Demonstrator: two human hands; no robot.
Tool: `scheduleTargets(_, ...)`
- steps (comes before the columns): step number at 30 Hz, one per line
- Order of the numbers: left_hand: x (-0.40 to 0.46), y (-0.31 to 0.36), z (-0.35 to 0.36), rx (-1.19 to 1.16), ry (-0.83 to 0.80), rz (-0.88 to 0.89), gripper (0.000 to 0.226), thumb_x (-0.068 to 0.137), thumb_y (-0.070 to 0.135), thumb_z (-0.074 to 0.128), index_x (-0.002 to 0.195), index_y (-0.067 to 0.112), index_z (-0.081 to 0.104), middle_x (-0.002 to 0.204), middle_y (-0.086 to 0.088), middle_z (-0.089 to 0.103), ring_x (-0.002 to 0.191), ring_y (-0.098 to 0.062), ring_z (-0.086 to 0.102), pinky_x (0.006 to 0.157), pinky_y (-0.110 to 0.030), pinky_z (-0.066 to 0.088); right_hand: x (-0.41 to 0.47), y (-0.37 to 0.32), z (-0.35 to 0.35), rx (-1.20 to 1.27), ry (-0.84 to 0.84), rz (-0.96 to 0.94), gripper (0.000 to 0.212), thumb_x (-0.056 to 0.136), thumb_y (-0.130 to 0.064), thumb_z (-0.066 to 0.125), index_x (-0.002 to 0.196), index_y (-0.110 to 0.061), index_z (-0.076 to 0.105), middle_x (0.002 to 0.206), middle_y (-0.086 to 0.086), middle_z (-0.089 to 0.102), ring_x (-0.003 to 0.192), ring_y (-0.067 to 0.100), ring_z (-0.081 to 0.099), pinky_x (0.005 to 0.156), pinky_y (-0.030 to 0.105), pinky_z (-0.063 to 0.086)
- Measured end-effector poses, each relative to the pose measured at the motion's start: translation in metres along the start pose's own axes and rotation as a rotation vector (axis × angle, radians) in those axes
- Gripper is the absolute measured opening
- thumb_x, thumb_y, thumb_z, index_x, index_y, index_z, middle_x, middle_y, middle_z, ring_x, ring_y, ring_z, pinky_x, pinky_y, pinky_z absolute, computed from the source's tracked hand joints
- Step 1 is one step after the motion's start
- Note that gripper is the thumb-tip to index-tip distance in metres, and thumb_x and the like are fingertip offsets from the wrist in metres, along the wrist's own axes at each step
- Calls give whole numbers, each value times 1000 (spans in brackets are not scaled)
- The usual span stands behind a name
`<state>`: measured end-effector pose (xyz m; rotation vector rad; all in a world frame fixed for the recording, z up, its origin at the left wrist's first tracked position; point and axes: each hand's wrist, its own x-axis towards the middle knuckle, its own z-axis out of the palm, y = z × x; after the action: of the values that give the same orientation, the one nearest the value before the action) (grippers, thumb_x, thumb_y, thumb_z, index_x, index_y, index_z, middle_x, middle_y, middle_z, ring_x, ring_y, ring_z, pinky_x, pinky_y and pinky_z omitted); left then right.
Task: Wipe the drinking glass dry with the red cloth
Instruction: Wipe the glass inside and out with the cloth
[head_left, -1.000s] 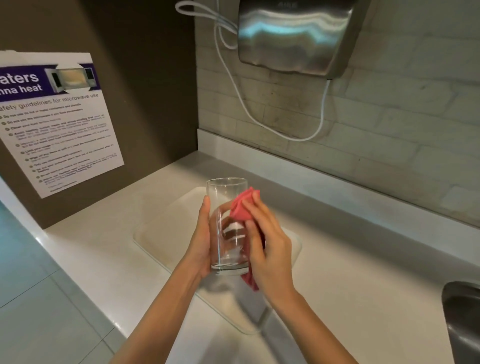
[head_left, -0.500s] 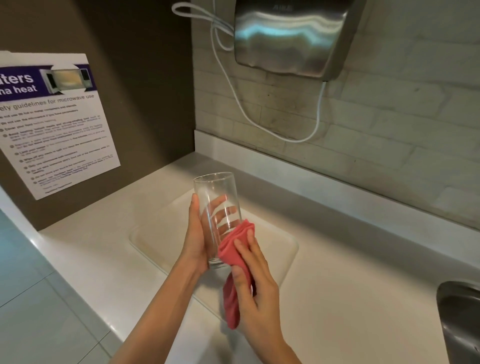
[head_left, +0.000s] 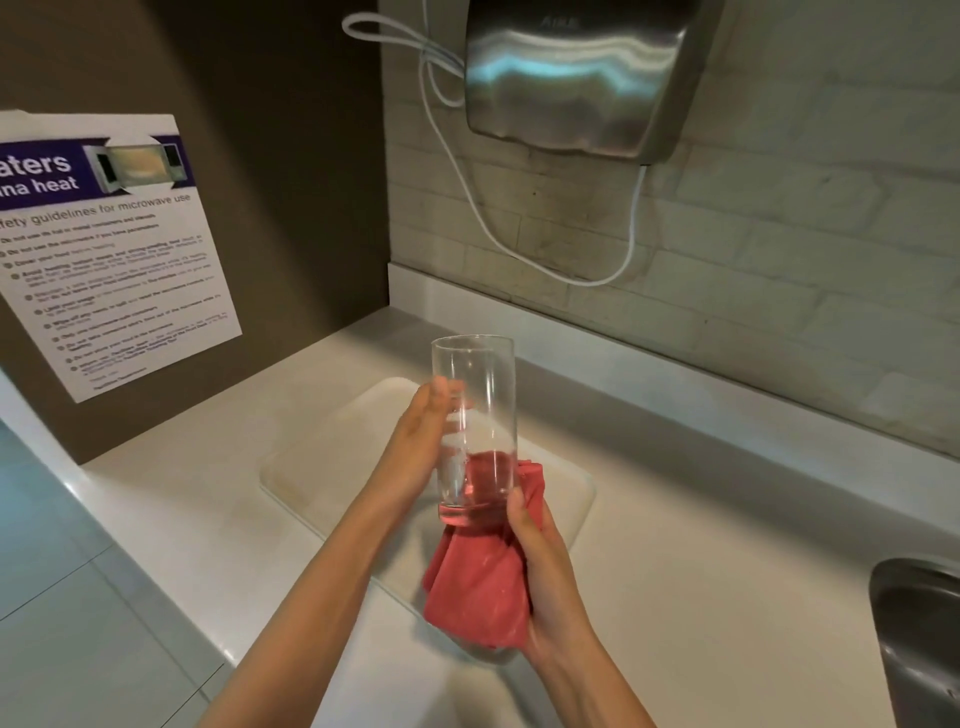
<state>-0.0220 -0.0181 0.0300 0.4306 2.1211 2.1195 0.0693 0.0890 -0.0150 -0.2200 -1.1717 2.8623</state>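
Left hand (head_left: 421, 447) grips the upright drinking glass (head_left: 475, 415); right hand (head_left: 545, 571) clasps the red cloth (head_left: 480, 592) around its base.

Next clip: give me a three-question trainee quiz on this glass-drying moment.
1. True or false: the tall clear drinking glass stands on the pale rectangular tray.
2. Which hand grips the crumpled red cloth? A) left hand B) right hand
3. Fill in: the cloth is bunched around the glass's ____.

Key: 1. False, it is held above the tray. 2. B. 3. base.
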Motion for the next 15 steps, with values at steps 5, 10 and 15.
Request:
scheduleTargets(5, -3, 19, -3, 80, 27, -75, 78, 55, 76, 63, 117, 37, 38, 108, 15, 55, 100, -4, 57, 68, -22, 48, 1, 3, 0, -253, 76, -178, 48, 74, -28, 72, 119, -15, 60, 116, 14, 68, 99, 29, 67, 85, 44, 55)
scheduleTargets(10, -2, 15, 4, -141, 213, -71, 77, 53, 57, 76, 117, 27, 44, 109, 1, 63, 94, -16, 65, 72, -33, 56, -3, 7, 7, -625, 71, -431, 43, 85, -31, 59, 127, -28, 52, 127, -10, 62, 118, 6, 55, 101, 25, 43)
scheduleTargets(15, 6, 0, -7, -492, 202, -278, 54, 60, 53, 71, 103, 24, 58, 110, -6, 67, 92, -25, 69, 68, -40, 59, -11, 8, 7, -727, 30, -504, 49, 90, -28, 46, 138, -21, 44, 141, -11, 48, 128, -2, 43, 102, 10, 34)
